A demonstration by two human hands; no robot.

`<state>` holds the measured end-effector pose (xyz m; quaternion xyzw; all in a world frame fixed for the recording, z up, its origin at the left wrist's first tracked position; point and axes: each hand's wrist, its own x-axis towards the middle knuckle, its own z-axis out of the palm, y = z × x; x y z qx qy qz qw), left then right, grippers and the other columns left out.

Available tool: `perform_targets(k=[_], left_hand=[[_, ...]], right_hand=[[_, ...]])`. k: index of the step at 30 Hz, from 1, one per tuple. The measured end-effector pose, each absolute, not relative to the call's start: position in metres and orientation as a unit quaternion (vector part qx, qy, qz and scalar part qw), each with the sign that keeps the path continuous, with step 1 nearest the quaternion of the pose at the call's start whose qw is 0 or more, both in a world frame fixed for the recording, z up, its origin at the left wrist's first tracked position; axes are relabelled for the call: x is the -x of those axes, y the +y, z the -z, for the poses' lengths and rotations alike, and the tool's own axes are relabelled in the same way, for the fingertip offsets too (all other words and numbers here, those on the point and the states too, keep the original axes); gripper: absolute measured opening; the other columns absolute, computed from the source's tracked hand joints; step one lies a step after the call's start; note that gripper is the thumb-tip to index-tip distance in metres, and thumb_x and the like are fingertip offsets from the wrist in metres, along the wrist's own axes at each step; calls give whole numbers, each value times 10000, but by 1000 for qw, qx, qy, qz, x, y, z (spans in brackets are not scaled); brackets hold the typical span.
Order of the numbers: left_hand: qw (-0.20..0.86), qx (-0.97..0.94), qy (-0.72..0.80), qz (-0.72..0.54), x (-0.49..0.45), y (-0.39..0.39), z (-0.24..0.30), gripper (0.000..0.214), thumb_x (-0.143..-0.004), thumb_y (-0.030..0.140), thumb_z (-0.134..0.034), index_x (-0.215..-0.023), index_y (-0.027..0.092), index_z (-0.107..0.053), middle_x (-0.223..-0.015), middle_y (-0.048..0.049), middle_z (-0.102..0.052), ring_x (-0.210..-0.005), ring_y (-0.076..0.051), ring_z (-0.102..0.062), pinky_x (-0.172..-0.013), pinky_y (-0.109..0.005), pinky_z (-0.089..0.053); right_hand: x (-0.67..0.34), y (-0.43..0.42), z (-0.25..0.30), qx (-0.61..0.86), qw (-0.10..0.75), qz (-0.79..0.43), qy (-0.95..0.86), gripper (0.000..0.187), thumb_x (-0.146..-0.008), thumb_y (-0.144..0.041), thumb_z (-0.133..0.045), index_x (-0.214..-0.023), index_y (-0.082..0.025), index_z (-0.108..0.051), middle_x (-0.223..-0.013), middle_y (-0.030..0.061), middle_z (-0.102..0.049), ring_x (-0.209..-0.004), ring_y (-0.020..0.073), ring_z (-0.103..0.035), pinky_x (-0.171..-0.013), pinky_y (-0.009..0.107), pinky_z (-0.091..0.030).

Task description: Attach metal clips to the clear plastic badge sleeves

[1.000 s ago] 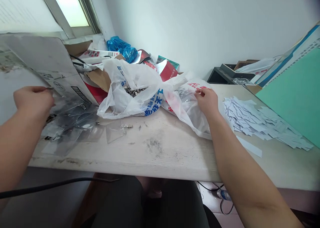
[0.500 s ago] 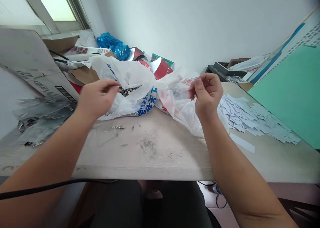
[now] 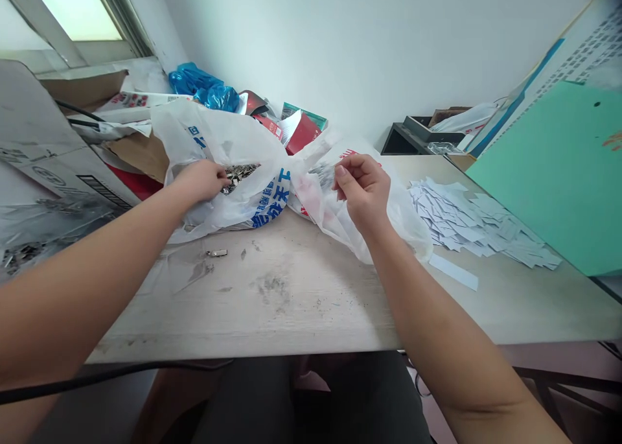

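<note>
Landmark: blue-print bag (image 3: 233, 139), white plastic, slumped on the table (image 3: 301, 301) with its mouth open toward the viewer. Inside is a heap of small metal clips (image 3: 241, 170).

Left hand (image 3: 201, 179): at the mouth of the blue-print bag, on its left side. Fingers are curled down among the clips and their tips are hidden by the plastic. Cannot tell whether a clip is grasped.

Right hand (image 3: 364, 188): just right of the blue-print bag, raised over a second white bag, the red-print bag (image 3: 315, 204). Fingers are bunched, with the thumb pressed to the fingertips in a pinch. What sits in the pinch is too small to tell. The red-print bag touches the blue-print bag and their necks meet. Its contents show grey through the film, blurred.

In front of the blue-print bag: one loose clip (image 3: 217, 253) on the table, with a clear sleeve (image 3: 187, 272) lying flat just beside it.

Left of the blue-print bag: a tipped carton (image 3: 43, 152), with a pile of clear sleeves (image 3: 43, 227) below it.

Behind the blue-print bag: a blue sack (image 3: 199, 87) and red packets (image 3: 301, 131).

Well right of the blue-print bag, past the red-print bag: a loose heap of white slips (image 3: 466, 220), one slip (image 3: 454, 272) apart from the heap, and a green board (image 3: 558, 172) leaning beyond them. A black tray (image 3: 405, 138) stands at the wall.
</note>
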<state>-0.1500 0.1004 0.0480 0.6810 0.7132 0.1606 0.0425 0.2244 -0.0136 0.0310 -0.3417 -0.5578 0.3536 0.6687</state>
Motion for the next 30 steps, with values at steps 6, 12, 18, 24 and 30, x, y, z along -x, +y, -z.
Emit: perform_targets(k=[6,12,18,24,30], left_hand=[[64,-719,683,-109,147,90,-50,270,-927,400,-858,-799,169,-802,-1015,-61,-850,-1219,-301,-774,-1179,-399,-545],[78,-735,673,-23,131,83,-62,125,-834,192,-927,-844,152,-809,-969,-103,-820,-1216,-349,-672,-1133,-404,-492],[46,-684,719,-116,132,71,-66,177,-1019,227,-823,-868,188,-739,-877,-48,-699,-1069,-307,-651,-1059,-366,-473],[181,-574,638,-480,116,40,-78,163,-1167,194,-678,-1015,171,-622,-1016,-51,-760,-966,-212,-686,-1102,-422,-569],[496,-395,454,-626,47,4,-64,320,-1117,388,-838,-1020,224,-580,-1091,-89,-850,-884,-230,-823,-820,-360,-658]], right_hand=[[-224,-10,-28,341,669,-334,-570,434,-930,-694,-908,-925,-313,-699,-886,14,-721,-737,184,-659,-670,378,-575],[-221,6,-13,292,697,-282,-591,422,-940,-674,-891,-930,-289,-719,-810,-13,-712,-635,155,-628,-633,371,-582],[-223,9,-11,304,690,-280,-594,341,-995,-595,-862,-967,-287,-718,-849,-4,-727,-678,162,-664,-664,378,-608],[-217,1,-14,286,668,-311,-612,377,-972,-635,-871,-962,-287,-729,-812,-14,-721,-663,160,-657,-664,376,-605],[-204,-11,-11,250,567,-389,-682,340,-1027,-613,-826,-1036,-282,-748,-823,-3,-753,-725,186,-715,-685,369,-586]])
